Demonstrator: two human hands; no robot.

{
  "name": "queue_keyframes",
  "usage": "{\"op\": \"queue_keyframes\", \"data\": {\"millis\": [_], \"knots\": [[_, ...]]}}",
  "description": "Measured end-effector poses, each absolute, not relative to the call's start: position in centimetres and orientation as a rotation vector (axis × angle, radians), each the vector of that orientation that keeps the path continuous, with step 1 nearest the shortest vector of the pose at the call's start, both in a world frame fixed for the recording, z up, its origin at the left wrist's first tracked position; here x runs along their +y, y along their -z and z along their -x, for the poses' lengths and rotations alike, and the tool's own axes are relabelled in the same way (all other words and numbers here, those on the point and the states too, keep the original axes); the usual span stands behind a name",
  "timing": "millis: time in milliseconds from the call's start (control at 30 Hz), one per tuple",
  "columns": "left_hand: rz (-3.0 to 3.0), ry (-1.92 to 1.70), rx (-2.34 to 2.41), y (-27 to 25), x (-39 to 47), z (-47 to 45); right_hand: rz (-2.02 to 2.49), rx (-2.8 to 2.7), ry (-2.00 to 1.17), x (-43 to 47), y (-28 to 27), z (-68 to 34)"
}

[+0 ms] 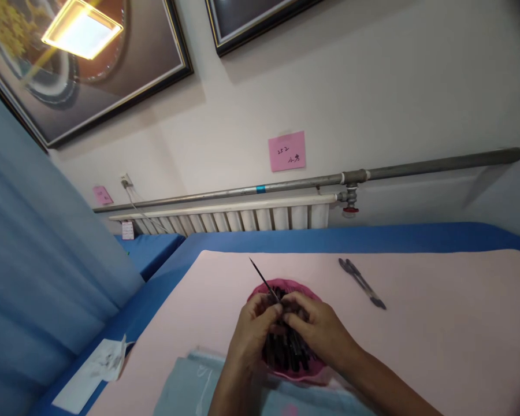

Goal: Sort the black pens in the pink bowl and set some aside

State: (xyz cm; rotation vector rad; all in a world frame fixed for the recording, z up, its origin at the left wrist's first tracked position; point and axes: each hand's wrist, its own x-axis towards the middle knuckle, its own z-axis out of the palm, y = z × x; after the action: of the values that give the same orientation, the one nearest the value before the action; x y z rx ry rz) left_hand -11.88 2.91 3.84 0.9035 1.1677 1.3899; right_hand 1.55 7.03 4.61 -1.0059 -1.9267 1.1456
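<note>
A thin dark rod, which looks like a pen refill, slants up and left from between my hands. My left hand pinches it near its lower end with thumb and fingers. Close beside it, my right hand is also closed at the same lower end, its fingertips almost meeting the left thumb. What exactly lies between the fingertips is partly hidden. Both hands are above a round pink basket filled with several black, narrow pen-like parts. To the right, black-tipped pens with clear barrels lie on the pink sheet.
A pink sheet covers the blue table. Light-blue cloth lies at the near edge. A white paper packet is at the left, by a blue curtain. Behind are a radiator and a pipe.
</note>
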Motion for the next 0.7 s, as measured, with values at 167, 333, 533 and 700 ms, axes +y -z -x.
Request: {"op": "queue_keyframes", "data": {"millis": [167,333,533,700], "knots": [[-0.882,-1.384,1.168,-3.8,2.9,11.0,1.021,-1.916,-1.159,6.8,-4.6,-1.5],[-0.842,-1.348,1.13,-3.9,2.9,10.7,1.042,-1.899,-1.185,6.7,-4.9,-1.3],[-0.638,-1.511,1.126,-4.8,2.9,11.9,1.092,-1.793,-0.926,8.6,-6.4,-3.6],[-0.541,-1.549,1.086,-4.8,2.8,12.7,1.142,-1.985,-0.699,10.4,-6.6,-5.6]]}}
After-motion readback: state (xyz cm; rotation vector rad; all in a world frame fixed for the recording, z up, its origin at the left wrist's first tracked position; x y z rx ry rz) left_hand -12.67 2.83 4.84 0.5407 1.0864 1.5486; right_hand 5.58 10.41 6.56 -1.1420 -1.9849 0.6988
